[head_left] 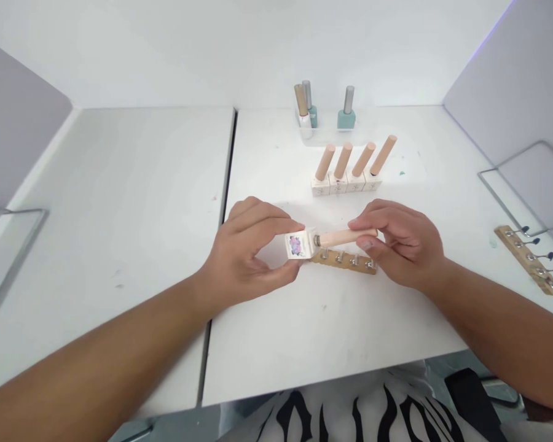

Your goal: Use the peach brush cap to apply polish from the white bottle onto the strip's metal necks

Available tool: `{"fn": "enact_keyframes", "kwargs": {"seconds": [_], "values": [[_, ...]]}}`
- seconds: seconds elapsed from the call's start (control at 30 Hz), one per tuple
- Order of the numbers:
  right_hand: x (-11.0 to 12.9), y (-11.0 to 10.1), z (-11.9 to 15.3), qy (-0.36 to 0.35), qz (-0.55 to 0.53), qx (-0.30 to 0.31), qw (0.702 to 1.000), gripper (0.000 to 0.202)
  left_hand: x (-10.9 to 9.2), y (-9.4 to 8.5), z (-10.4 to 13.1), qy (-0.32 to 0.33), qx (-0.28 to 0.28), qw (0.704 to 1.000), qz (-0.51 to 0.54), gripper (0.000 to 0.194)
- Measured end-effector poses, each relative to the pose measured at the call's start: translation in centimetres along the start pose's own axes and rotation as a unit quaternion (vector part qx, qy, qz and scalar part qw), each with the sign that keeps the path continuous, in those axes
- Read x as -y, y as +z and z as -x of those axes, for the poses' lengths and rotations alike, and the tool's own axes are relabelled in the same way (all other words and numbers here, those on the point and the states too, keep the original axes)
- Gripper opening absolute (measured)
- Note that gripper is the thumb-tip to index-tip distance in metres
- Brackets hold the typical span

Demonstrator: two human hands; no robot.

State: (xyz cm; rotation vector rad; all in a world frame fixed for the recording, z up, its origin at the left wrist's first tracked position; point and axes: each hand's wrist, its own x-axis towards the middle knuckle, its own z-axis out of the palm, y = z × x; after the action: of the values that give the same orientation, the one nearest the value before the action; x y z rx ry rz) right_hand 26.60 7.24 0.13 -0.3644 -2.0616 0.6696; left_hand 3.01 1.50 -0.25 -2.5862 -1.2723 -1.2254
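Observation:
A white square nail polish bottle with a flower print lies sideways in the air between my hands. My left hand pinches the bottle body between thumb and fingers. The long peach cap is gripped near its far end by my right hand. A dark ring shows where cap and bottle neck meet; whether the cap is loose I cannot tell. Just below them lies a wooden strip with several clear nail tips on metal clips, partly hidden by the bottle and cap.
Several matching polish bottles stand in a row behind my hands. Farther back, a clear tray holds teal bottles and a white one. At right lies a wooden strip with dark-painted nail tips. Wire frames edge the table.

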Motion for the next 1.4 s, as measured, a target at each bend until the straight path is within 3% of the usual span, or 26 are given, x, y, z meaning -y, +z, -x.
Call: {"fn": "enact_keyframes", "kwargs": {"seconds": [0.23,0.43,0.67,0.83,1.03,1.23,1.3,1.4], "values": [[0.7,0.0,-0.3,0.017,0.067,-0.006,0.998,0.007,-0.1,0.2,0.1,0.042,-0.026,0.996,-0.074,0.033],[0.8,0.1,-0.2,0.004,0.074,0.003,0.997,0.007,-0.1,0.2,0.1,0.051,-0.031,0.995,-0.081,0.032],[0.9,0.1,0.0,0.042,0.065,0.003,0.997,0.006,0.1,0.1,0.0,0.061,-0.036,0.995,-0.065,0.035],[0.8,-0.3,0.6,0.144,0.015,-0.043,0.989,0.007,0.2,0.0,0.1,0.030,-0.032,0.998,-0.054,0.036],[0.0,-0.6,1.1,0.264,-0.117,-0.095,0.953,0.014,0.3,-0.1,0.3,-0.015,-0.028,0.999,-0.005,0.036],[-0.9,-1.3,0.5,0.284,-0.209,-0.118,0.928,0.016,1.1,-0.5,1.1,-0.054,-0.028,0.996,0.064,0.045],[-1.4,-1.7,0.4,0.282,-0.230,-0.113,0.924,0.017,1.7,-0.6,1.3,-0.028,-0.042,0.996,0.077,0.051],[-2.1,-2.5,0.2,0.273,-0.238,-0.091,0.927,0.016,2.3,-0.6,1.3,-0.054,-0.051,0.991,0.107,0.053]]}}
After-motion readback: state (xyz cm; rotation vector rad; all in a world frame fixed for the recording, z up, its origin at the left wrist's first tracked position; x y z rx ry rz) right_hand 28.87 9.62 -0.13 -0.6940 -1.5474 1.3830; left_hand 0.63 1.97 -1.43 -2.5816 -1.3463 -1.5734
